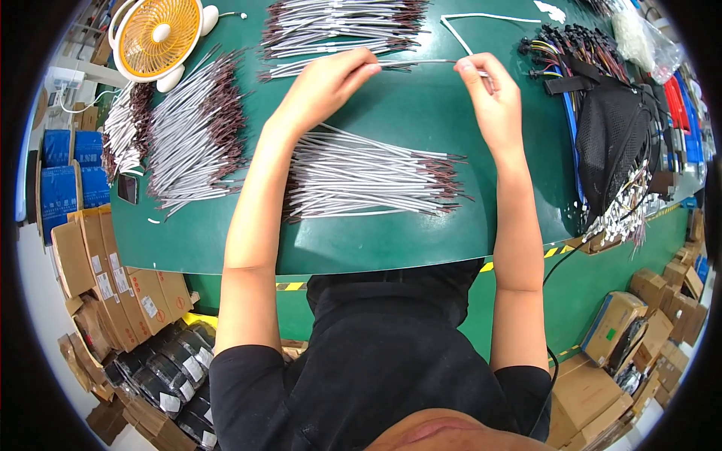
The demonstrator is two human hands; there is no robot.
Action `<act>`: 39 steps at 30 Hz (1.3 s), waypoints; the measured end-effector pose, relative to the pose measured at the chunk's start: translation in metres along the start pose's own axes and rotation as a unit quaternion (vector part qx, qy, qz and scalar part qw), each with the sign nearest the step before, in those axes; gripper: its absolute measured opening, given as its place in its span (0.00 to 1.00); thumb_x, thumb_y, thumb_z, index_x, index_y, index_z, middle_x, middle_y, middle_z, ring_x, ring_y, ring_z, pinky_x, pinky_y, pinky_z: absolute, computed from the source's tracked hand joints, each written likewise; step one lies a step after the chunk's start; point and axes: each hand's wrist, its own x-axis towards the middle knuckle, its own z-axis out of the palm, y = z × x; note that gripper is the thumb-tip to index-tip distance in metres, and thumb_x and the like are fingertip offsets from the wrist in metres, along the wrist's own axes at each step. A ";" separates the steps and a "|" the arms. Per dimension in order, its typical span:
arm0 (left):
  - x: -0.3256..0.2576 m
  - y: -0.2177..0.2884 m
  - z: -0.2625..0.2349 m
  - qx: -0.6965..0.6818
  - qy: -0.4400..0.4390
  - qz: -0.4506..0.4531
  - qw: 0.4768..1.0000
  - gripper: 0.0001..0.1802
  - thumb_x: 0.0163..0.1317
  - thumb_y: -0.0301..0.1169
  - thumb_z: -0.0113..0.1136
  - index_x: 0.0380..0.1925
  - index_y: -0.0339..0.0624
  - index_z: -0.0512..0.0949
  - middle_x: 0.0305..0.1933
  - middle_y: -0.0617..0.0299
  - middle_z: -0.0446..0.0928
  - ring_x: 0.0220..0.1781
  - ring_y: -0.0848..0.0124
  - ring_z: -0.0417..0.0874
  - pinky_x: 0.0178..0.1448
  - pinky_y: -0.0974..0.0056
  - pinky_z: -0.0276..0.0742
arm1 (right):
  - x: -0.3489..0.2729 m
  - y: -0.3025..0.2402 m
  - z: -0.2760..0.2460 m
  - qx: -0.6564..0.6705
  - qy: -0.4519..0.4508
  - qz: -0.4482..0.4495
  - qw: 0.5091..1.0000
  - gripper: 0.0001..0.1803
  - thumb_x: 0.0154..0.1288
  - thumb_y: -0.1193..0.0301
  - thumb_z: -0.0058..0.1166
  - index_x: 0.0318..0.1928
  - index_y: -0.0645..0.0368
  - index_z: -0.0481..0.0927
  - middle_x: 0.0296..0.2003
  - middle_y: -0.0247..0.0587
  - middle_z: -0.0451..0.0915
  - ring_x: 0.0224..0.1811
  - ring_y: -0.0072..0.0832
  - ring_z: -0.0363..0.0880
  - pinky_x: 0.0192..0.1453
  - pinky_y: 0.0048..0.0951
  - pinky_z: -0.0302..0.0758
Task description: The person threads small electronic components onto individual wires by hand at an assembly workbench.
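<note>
Grey wire point(421, 61) stretches over the far part of the green table point(391, 109). The left hand point(329, 84) and right hand point(495, 94) pinch it closed. Holding it straight and gently should stop bends.

Green floor point(590, 289) below green table point(391, 242)

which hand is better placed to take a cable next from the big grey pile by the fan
Left, I'd judge: the left hand is nearer the big grey pile by the fan, while the right hand is farther across. Both seem to hold one thin cable.
</note>
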 end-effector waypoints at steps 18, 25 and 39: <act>-0.002 -0.008 -0.036 0.175 0.084 0.007 0.981 0.14 0.67 0.35 0.69 0.49 0.42 0.82 0.48 0.55 0.81 0.56 0.54 0.80 0.63 0.55 0.76 | 0.011 0.029 -0.021 -0.212 0.074 -0.034 0.974 0.11 0.78 0.71 0.53 0.54 0.59 0.84 0.42 0.42 0.85 0.38 0.30 0.82 0.45 0.33 0.78; -0.003 0.073 0.042 0.054 -0.117 0.042 0.991 0.13 0.70 0.39 0.66 0.42 0.40 0.81 0.41 0.54 0.80 0.47 0.55 0.82 0.53 0.53 0.79 | 0.008 0.034 -0.033 -0.230 -0.138 -0.097 0.958 0.17 0.67 0.77 0.56 0.54 0.49 0.84 0.56 0.43 0.77 0.64 0.41 0.73 0.69 0.40 0.70; -0.008 0.078 0.034 -0.122 -0.273 -0.018 0.954 0.08 0.66 0.29 0.70 0.40 0.38 0.82 0.36 0.59 0.79 0.35 0.67 0.81 0.42 0.61 0.78 | 0.001 0.012 -0.018 -0.154 -0.269 -0.082 0.947 0.08 0.75 0.68 0.57 0.46 0.59 0.78 0.38 0.39 0.80 0.42 0.35 0.77 0.49 0.37 0.74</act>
